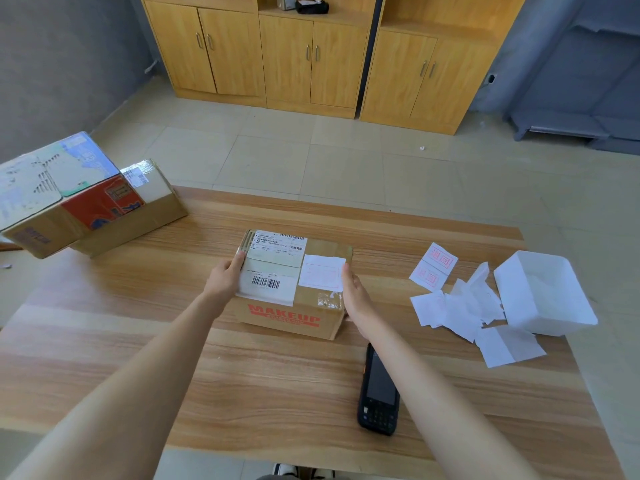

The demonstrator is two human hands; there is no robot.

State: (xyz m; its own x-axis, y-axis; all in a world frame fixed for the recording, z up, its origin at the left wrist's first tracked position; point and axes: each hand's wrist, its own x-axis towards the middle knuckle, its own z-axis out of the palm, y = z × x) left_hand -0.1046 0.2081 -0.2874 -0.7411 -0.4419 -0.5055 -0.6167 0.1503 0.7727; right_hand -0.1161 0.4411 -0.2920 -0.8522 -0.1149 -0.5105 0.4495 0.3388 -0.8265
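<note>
A brown cardboard box [317,304] with red MAKEUP print stands in the middle of the wooden table [277,382]. White shipping labels with barcodes cover its top, and a white sticker with a faint red stamp [321,272] lies on the top right. My left hand [225,276] holds the box's left side, thumb on the top edge. My right hand [356,296] lies against the box's right side, fingers straight, fingertips at the sticker's edge.
A black handheld scanner [379,389] lies near the front edge under my right forearm. Loose white stickers and backing papers [460,303] and an open white box [543,292] sit at the right. Two stacked cardboard boxes [86,199] stand at the far left corner.
</note>
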